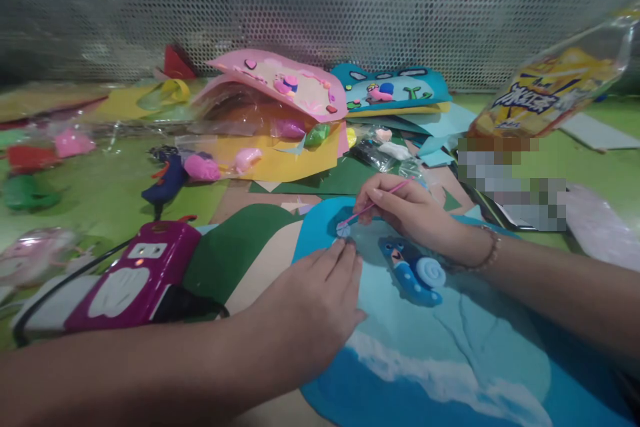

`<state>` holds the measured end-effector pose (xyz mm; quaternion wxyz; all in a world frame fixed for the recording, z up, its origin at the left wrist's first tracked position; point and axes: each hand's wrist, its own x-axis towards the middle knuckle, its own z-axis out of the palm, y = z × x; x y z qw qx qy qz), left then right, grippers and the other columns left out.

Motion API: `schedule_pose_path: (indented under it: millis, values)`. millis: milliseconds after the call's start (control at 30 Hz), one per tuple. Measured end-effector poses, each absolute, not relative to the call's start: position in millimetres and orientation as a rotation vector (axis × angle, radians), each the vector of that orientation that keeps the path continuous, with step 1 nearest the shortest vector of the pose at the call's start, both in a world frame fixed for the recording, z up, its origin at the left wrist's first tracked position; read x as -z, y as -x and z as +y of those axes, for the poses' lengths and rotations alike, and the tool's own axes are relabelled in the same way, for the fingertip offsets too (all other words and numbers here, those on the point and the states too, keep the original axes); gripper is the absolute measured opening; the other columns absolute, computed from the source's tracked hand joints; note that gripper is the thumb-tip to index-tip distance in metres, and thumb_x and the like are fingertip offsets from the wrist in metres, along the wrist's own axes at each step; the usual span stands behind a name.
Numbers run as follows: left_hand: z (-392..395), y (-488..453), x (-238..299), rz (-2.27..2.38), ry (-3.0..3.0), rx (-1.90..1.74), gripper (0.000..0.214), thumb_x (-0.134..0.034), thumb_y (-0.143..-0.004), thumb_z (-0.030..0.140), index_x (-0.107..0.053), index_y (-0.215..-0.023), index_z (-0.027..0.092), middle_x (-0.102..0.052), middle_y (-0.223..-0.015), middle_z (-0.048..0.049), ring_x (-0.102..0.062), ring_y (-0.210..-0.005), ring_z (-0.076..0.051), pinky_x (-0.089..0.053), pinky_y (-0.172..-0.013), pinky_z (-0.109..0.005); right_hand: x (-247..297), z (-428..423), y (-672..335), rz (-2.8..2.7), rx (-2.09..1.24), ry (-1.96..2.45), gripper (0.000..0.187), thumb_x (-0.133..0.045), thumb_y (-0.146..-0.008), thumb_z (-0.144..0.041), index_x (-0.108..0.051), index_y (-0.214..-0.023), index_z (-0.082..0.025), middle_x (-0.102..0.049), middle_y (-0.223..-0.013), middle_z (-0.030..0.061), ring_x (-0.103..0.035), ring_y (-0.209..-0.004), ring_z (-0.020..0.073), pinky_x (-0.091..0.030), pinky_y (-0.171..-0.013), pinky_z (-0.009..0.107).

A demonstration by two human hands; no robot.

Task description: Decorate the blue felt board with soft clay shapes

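Observation:
My right hand (pixel 407 213) pinches a thin pink stick (pixel 383 199), its tip touching a small pale blue clay piece (pixel 343 229) near the upper left edge of a blue paper shape (pixel 315 220). My left hand (pixel 320 293) lies over the paper's left side, fingers stretched out, fingertips against or just beside that clay piece. To the right of them, a blue clay snail (pixel 413 273) with a pale spiral shell and a small face lies on the light blue middle. A white wavy clay strip (pixel 430 373) runs across the lower part.
Behind stand a pink decorated card (pixel 310 87) and a teal decorated card (pixel 400 90) against a perforated metal panel (pixel 320 7). On the left are a magenta power box (pixel 145 273) with cables and bagged clay (pixel 203 167). A yellow snack bag (pixel 550 87) stands right.

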<state>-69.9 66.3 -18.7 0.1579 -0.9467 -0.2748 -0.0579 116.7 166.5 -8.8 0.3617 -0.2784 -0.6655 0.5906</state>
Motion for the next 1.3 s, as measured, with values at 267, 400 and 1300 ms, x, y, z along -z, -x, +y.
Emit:
schedule_pose_path:
  millis: [267, 400, 1300]
  values:
    - [67, 70, 18, -0.789, 2.697, 0.17, 0.048, -0.034, -0.098, 0.032, -0.055, -0.121, -0.005, -0.057, -0.123, -0.0251, -0.053, -0.117, -0.033, -0.046, -0.094, -0.042, 13, 168, -119, -1.678, -1.558, 0.676, 0.02, -0.053, -0.091, -0.032, -0.061, -0.081, -0.017, -0.06, -0.078, 0.0014, -0.06, -0.069, 0.0101, -0.05, -0.064, 0.022]
    - [66, 70, 18, -0.801, 2.698, 0.158, 0.048, -0.035, -0.097, 0.032, -0.054, -0.121, -0.004, -0.057, -0.123, -0.0251, -0.054, -0.116, -0.033, -0.046, -0.093, -0.042, 13, 168, -118, -1.667, -1.549, 0.681, 0.022, -0.054, -0.089, -0.036, -0.06, -0.08, -0.017, -0.06, -0.077, 0.0014, -0.059, -0.069, 0.0108, -0.05, -0.064, 0.023]
    - [66, 70, 20, -0.78, 2.693, 0.163, 0.047, -0.035, -0.097, 0.031, -0.055, -0.12, -0.005, -0.058, -0.121, -0.0248, -0.054, -0.115, -0.034, -0.044, -0.096, -0.043, 3, 164, -117, -1.856, -1.507, 0.698, 0.026, -0.051, -0.091, -0.038, -0.058, -0.078, -0.016, -0.06, -0.075, 0.001, -0.057, -0.064, 0.0085, -0.05, -0.062, 0.02]
